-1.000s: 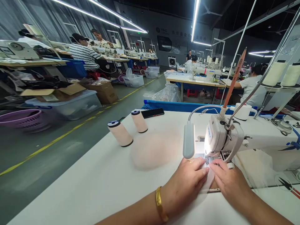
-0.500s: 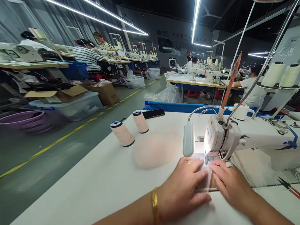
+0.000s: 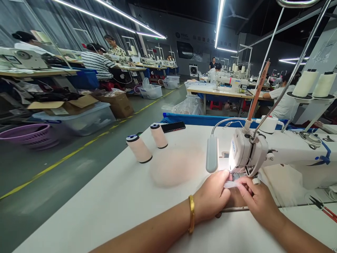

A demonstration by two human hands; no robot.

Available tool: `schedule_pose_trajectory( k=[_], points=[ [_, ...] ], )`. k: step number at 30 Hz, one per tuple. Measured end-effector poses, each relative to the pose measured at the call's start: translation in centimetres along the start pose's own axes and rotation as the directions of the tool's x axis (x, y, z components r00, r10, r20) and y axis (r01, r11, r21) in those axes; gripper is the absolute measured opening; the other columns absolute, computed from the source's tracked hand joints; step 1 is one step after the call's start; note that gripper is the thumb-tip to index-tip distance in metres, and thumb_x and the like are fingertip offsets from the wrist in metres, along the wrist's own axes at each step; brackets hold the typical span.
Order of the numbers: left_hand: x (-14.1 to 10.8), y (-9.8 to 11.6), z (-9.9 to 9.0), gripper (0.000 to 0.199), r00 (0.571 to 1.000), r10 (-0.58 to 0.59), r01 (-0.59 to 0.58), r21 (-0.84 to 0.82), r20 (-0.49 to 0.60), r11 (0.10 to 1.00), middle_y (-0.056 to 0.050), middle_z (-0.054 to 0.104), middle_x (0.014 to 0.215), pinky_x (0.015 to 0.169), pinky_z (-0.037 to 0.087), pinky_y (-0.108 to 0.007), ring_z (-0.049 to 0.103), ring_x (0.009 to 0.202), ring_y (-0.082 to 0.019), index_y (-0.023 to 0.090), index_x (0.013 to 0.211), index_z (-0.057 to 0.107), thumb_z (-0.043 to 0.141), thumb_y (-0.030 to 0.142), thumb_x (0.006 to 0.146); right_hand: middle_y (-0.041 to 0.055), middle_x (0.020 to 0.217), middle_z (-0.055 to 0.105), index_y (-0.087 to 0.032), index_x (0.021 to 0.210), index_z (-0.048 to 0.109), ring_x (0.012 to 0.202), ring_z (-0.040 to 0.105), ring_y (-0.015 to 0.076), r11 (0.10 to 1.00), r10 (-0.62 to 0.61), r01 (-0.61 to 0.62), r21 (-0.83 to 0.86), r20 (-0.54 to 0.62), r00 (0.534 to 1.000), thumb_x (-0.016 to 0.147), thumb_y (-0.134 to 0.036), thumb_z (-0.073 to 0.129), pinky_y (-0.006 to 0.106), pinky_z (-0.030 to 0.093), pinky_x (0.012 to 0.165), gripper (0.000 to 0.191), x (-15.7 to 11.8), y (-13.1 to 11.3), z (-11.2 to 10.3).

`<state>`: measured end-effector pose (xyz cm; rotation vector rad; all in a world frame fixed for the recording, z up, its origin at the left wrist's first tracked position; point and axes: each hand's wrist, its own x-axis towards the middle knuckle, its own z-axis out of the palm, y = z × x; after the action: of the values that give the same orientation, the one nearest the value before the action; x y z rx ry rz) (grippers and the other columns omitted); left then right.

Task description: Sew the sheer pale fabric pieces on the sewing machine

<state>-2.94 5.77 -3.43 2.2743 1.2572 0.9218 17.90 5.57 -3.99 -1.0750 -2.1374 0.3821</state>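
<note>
A narrow strip of thin white fabric (image 3: 231, 184) is stretched between my two hands, just in front of the needle area of the white sewing machine (image 3: 242, 151). My left hand (image 3: 214, 195), with a gold bracelet at the wrist, is closed on the strip's left end. The fingers of my right hand (image 3: 256, 198) pinch its right end, beside the presser foot. Sheer pale fabric (image 3: 176, 167) lies on the white table (image 3: 105, 218) left of the machine. More sheer fabric (image 3: 283, 182) lies under the machine arm.
Two pale thread cones (image 3: 139, 149) (image 3: 159, 136) and a black phone (image 3: 173, 127) are near the table's back edge. A grey lamp (image 3: 212, 154) hangs left of the machine head. Red-handled snips (image 3: 328, 212) lie at the right. Other people work at machines beyond.
My left hand has gone from spread flat over the fabric to closed on the strip. The strip has turned crosswise, and my right fingers have curled in around it.
</note>
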Motion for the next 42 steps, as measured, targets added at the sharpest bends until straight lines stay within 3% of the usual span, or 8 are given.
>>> schedule_pose_trajectory(
  k=[4, 10, 14, 17, 20, 26, 37, 42],
  points=[
    [0.6, -0.5, 0.2, 0.013, 0.999, -0.004, 0.004, 0.011, 0.048, 1.0, -0.002, 0.06, 0.082, 0.07, 0.045, -0.029, 0.057, 0.078, -0.02, 0.02, 0.082, 0.057, 0.052, 0.009, 0.077, -0.0045, 0.063, 0.063, -0.027, 0.099, 0.069, 0.052, 0.057, 0.0164, 0.996, 0.077, -0.077, 0.039, -0.014, 0.997, 0.108, -0.037, 0.046, 0.027, 0.043, 0.053, 0.027, 0.1, -0.3, 0.3],
    [0.9, -1.1, -0.2, 0.021, 0.994, -0.019, 0.024, -0.044, 0.103, 0.999, -0.002, 0.061, 0.086, 0.07, 0.049, -0.027, 0.06, 0.077, -0.017, 0.021, 0.081, 0.071, 0.053, 0.012, 0.087, -0.0042, 0.064, 0.061, -0.026, 0.093, 0.065, 0.055, 0.056, 0.0164, 0.993, 0.098, -0.096, 0.066, -0.024, 0.995, 0.108, -0.039, 0.045, 0.027, 0.038, 0.054, 0.028, -0.1, -0.1, 0.6],
    [0.4, -0.7, -0.5, 0.023, 0.989, 0.114, -0.122, 0.085, 0.092, 0.989, -0.004, 0.06, 0.082, 0.065, 0.044, -0.028, 0.058, 0.075, -0.018, 0.02, 0.075, 0.072, 0.057, 0.016, 0.092, -0.0019, 0.073, 0.064, -0.024, 0.091, 0.059, 0.065, 0.058, 0.0178, 0.997, -0.062, 0.065, -0.035, 0.074, 0.995, 0.108, -0.028, 0.043, 0.029, 0.039, 0.063, 0.024, -0.6, 0.4, 0.1],
    [-0.7, -0.3, -0.4, 0.02, 0.964, 0.26, -0.264, 0.177, 0.048, 0.948, -0.004, 0.066, 0.084, 0.068, 0.042, -0.031, 0.059, 0.078, -0.02, 0.021, 0.076, 0.072, 0.061, 0.013, 0.09, 0.0001, 0.081, 0.065, -0.023, 0.091, 0.057, 0.073, 0.058, 0.0192, 0.958, -0.223, 0.254, -0.136, 0.21, 0.952, 0.104, -0.015, 0.04, 0.032, 0.039, 0.072, 0.023, -1.0, 0.6, -0.5],
    [-2.0, 0.0, -0.3, 0.022, 0.941, 0.333, -0.339, 0.162, 0.068, 0.927, -0.002, 0.073, 0.089, 0.077, 0.045, -0.034, 0.063, 0.08, -0.018, 0.019, 0.075, 0.067, 0.059, 0.007, 0.091, 0.0002, 0.084, 0.065, -0.023, 0.091, 0.056, 0.076, 0.056, 0.0195, 0.926, -0.274, 0.332, -0.179, 0.285, 0.919, 0.097, -0.005, 0.042, 0.032, 0.036, 0.074, 0.023, -1.2, 0.4, -1.1],
    [-2.7, 0.3, -0.2, 0.022, 0.933, 0.345, -0.358, 0.169, 0.101, 0.918, -0.001, 0.074, 0.086, 0.076, 0.046, -0.033, 0.064, 0.077, -0.017, 0.019, 0.078, 0.064, 0.055, 0.008, 0.095, 0.0001, 0.086, 0.067, -0.024, 0.095, 0.058, 0.076, 0.056, 0.0201, 0.905, -0.313, 0.374, -0.203, 0.277, 0.909, 0.087, 0.001, 0.046, 0.032, 0.032, 0.07, 0.028, -0.9, -0.1, -1.5],
    [-1.7, -0.7, -0.1, 0.021, 0.928, 0.363, -0.372, 0.218, 0.079, 0.902, -0.004, 0.076, 0.095, 0.078, 0.046, -0.037, 0.065, 0.081, -0.021, 0.02, 0.091, 0.068, 0.056, 0.003, 0.085, 0.0045, 0.099, 0.072, -0.024, 0.114, 0.064, 0.078, 0.061, 0.0217, 0.903, -0.278, 0.337, -0.266, 0.235, 0.931, 0.093, 0.002, 0.042, 0.033, 0.036, 0.065, 0.04, -0.7, 0.9, -0.5],
    [-1.5, -0.7, -0.2, 0.023, 0.926, 0.372, -0.378, 0.238, 0.071, 0.895, -0.005, 0.076, 0.094, 0.077, 0.047, -0.037, 0.065, 0.082, -0.021, 0.019, 0.092, 0.07, 0.053, 0.004, 0.089, 0.0058, 0.1, 0.072, -0.024, 0.116, 0.065, 0.081, 0.062, 0.022, 0.904, -0.282, 0.332, -0.27, 0.206, 0.937, 0.093, 0.002, 0.042, 0.031, 0.041, 0.065, 0.041, -0.6, 1.2, -0.4]
  ],
)
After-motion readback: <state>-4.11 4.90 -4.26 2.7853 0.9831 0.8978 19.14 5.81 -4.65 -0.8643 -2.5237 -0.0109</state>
